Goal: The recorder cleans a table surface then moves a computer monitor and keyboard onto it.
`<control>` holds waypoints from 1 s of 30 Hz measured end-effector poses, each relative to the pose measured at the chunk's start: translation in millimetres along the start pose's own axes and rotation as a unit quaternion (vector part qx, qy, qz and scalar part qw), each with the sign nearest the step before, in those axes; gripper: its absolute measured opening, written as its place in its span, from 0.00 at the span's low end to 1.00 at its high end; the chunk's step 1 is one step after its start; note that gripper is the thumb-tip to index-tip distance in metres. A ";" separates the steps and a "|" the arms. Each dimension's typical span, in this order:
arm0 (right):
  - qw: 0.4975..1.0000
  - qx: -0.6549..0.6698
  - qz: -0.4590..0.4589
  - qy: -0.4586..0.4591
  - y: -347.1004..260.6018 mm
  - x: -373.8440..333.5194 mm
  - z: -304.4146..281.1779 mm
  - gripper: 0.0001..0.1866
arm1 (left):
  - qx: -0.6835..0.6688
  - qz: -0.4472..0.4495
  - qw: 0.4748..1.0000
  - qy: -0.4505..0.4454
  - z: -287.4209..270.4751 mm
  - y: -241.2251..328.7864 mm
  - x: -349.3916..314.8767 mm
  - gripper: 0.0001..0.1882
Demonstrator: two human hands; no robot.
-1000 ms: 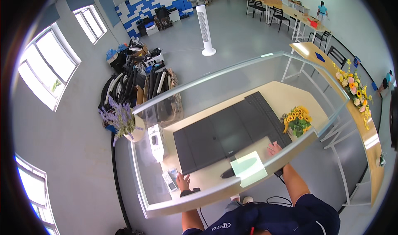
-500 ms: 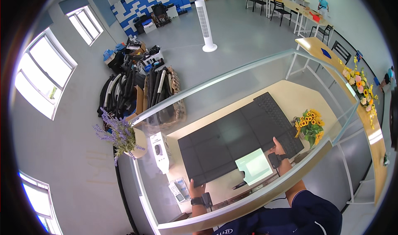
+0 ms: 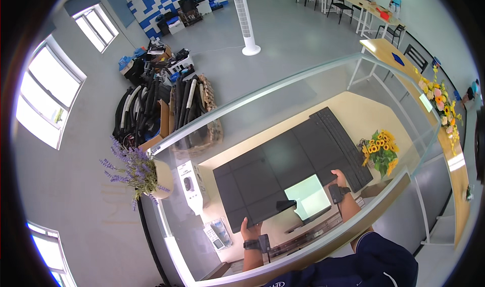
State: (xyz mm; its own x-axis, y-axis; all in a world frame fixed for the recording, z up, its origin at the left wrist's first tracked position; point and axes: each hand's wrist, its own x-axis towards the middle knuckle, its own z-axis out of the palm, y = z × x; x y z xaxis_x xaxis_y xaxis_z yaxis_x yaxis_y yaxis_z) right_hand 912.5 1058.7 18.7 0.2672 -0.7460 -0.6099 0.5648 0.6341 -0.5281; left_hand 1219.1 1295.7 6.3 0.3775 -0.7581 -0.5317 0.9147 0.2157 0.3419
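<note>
A large flat black panel, crossed by straight crease lines and ribbed along its right end, lies under the glass on a cream surface. My left hand grips its near left edge, thumb on top and the other fingers mostly out of sight. Farther right, my right hand holds the near edge, fingertips on the panel. Each wrist wears a black strap with a small dark box. Between the hands glows a pale green-white square; I cannot tell whether it is a sheet or a reflection.
Glass with a pale frame surrounds the work. A white box and a remote control lie left of the panel, sunflowers right. Lavender stands at the left corner. A tower fan and piled gear are beyond.
My left hand has shifted right along the panel's near edge. The ribbed end looks striped now, where it showed a key-like grid before. The head view has shifted slightly.
</note>
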 end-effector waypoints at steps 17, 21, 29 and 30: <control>0.986 0.142 -0.040 -0.074 47.3 -108.3 -57.7 0.16 | 0.086 0.047 0.995 -0.024 -31.7 12.9 -89.1 0.27; 0.991 0.102 -0.020 -0.080 60.8 -151.8 -88.0 0.14 | 0.048 0.018 0.998 -0.041 -95.5 4.5 -108.5 0.27; 0.988 0.131 -0.051 -0.066 90.4 -244.1 -168.9 0.07 | 0.093 0.021 0.995 -0.014 -120.2 -26.6 -204.5 0.32; 0.986 0.132 -0.053 -0.088 94.3 -252.3 -182.2 0.04 | 0.099 0.030 0.995 -0.006 -121.2 -31.8 -217.8 0.32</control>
State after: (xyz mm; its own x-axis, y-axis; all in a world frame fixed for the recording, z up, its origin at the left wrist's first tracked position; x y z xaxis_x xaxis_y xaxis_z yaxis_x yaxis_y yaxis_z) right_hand 756.0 1343.8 15.1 0.3139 -0.8443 -0.4343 0.7744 0.4923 -0.3973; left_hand 1125.3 1528.6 17.4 0.4278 -0.7552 -0.4967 0.8433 0.1358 0.5200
